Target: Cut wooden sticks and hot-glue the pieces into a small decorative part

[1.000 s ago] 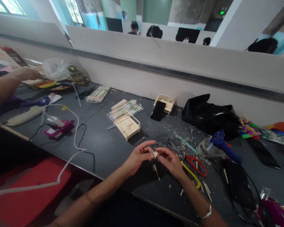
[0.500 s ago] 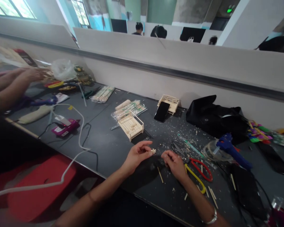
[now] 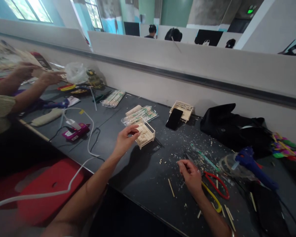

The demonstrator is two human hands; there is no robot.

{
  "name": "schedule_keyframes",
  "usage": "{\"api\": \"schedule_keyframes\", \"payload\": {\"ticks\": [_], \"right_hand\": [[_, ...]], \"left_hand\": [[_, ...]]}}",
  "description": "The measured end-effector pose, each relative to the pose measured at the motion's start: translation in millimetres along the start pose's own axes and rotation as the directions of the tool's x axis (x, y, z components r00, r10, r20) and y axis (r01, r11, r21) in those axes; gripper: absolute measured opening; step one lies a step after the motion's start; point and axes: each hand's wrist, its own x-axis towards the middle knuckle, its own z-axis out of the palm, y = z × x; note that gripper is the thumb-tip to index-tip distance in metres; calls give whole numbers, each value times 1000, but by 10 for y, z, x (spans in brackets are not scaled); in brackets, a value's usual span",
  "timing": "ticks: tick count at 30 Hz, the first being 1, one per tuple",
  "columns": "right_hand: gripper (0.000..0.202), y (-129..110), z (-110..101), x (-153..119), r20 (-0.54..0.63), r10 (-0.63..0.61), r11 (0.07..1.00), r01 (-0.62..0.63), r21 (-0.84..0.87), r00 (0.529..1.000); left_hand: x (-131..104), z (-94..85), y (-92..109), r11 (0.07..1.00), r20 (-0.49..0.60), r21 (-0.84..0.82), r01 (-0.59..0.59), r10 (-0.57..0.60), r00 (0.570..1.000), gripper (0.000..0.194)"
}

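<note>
Your left hand (image 3: 125, 140), fingers slightly parted, is hovering at the near-left of two stick frames (image 3: 148, 136); your curled right hand (image 3: 190, 172) is sitting beside one scissors (image 3: 223, 183). I can't tell either's hold.

Bare forearms (image 3: 93, 184), bare hands (image 3: 124, 141), a silvery bracelet (image 3: 233, 233) partly visible on the right arm

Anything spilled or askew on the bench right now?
Yes: pale scraps litter the dark table around the right hand, loose rather than gathered. Also, a black phone sits at an angle, seemingly propped against a small wooden model. No obvious damage.
</note>
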Motion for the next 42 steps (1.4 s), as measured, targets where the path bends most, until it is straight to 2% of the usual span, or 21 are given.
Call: {"api": "schedule_keyframes", "payload": {"ticks": [4, 8, 12, 16, 18, 21, 23, 24, 27, 30, 33, 39, 42], "right_hand": [[41, 3, 4, -9, 11, -33, 999, 33, -36, 999], [39, 10, 11, -17, 14, -27, 998, 27, -56, 1000], [39, 8, 14, -27, 23, -21, 998, 22, -51, 1000], [41, 3, 5, -30, 61, -48, 995, 54, -88, 997], [42, 7, -2, -28, 60, -74, 990, 81, -116, 995], [42, 14, -8, -26, 35, -95, 985, 99, -138, 995], [40, 11, -9, -29, 38, -99, 984, 104, -144, 994], [39, 8, -8, -32, 49, -102, 983, 108, -147, 994], [36, -7, 0, -39, 83, -121, 981, 132, -145, 989], [34, -17, 8, -44, 88, -133, 980, 145, -139, 987], [33, -21, 6, -49, 86, -130, 980, 141, -144, 988], [34, -26, -1, -55, 96, -163, 976, 175, -133, 982], [37, -20, 4, -47, 109, -161, 976, 175, -131, 981]], "left_hand": [[104, 95, -70, 997, -38, 72, -30, 33, 999, 24], [92, 139, 9, 999, -35, -28, 41, -42, 999, 22], [-110, 190, 246, 970, 76, -226, 91, -75, 994, 30], [-354, 338, 409, 971, 341, -192, 145, -72, 937, 30], [-432, 408, 387, 996, 373, -70, 61, -31, 928, 29], [-507, 453, 220, 981, 296, 151, -119, 70, 953, 22], [-548, 445, 54, 927, 245, 254, -275, 213, 946, 16], [-568, 435, -31, 890, 251, 298, -346, 277, 928, 16], [-611, 406, -246, 773, 292, 439, -459, 361, 886, 16], [-619, 406, -355, 673, 325, 574, -466, 335, 884, 17], [-604, 436, -363, 618, 352, 651, -440, 268, 897, 20], [-574, 518, -252, 587, 394, 741, -325, 11, 919, 27], [-550, 555, -200, 588, 399, 753, -295, -51, 916, 29]]}}
